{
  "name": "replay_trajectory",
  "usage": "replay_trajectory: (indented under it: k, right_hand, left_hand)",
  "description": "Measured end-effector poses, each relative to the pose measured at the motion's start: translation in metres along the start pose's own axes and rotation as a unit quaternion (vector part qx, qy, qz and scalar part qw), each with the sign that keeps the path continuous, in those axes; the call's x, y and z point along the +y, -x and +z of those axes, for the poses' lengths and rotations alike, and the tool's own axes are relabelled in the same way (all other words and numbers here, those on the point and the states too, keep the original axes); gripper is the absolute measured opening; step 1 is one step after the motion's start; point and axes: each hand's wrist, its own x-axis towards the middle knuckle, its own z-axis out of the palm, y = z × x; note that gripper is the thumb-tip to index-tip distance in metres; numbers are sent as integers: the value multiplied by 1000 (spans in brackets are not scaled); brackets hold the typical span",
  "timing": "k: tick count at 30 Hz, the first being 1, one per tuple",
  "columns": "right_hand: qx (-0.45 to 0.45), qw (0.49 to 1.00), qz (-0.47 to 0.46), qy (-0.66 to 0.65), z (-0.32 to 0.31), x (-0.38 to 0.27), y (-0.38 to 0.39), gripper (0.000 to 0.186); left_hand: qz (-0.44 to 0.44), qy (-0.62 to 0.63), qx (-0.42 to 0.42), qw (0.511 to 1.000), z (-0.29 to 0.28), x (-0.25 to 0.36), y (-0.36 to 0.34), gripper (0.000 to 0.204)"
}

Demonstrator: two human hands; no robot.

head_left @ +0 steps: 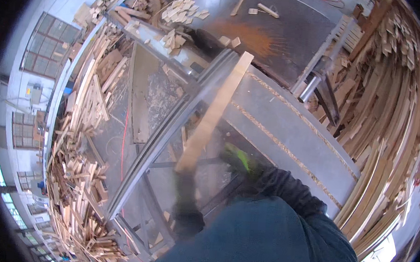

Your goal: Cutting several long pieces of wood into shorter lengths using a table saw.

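A long, pale wooden board (213,116) slants from the metal table down toward me. My left hand (185,180), in a dark glove and blurred by motion, grips the board's near end. The board's far end rests over the metal table, beside a grooved rail. To the right of the board is my right hand (237,157), in a dark glove with a bright green patch. It is apart from the board, and motion smears its fingers.
The grey metal table (273,125) has two sawdust-filled slots. A long metal rail (166,128) runs along its left. Small wood blocks (187,7) and orange sawdust (248,38) lie on the far surface. Wood strips are stacked at right (375,142) and heaped at left (81,190).
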Motion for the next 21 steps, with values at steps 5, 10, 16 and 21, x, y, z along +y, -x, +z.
replay_trajectory:
  k: [5,10,16,21]
  right_hand:
    - [61,834,110,-538,6,-5,39,51]
    - [271,902,-323,93,-92,-122,255,55]
    - [474,866,159,-13,-207,-92,579,66]
    - [729,652,180,102,-219,-24,868,74]
  left_hand:
    - [362,-549,-117,745,126,-10,154,65]
    - [372,-507,-443,639,211,-27,256,80]
    - [212,-528,-634,524,288,-121,318,75]
    - [154,-499,-649,554,281,-216,318,70]
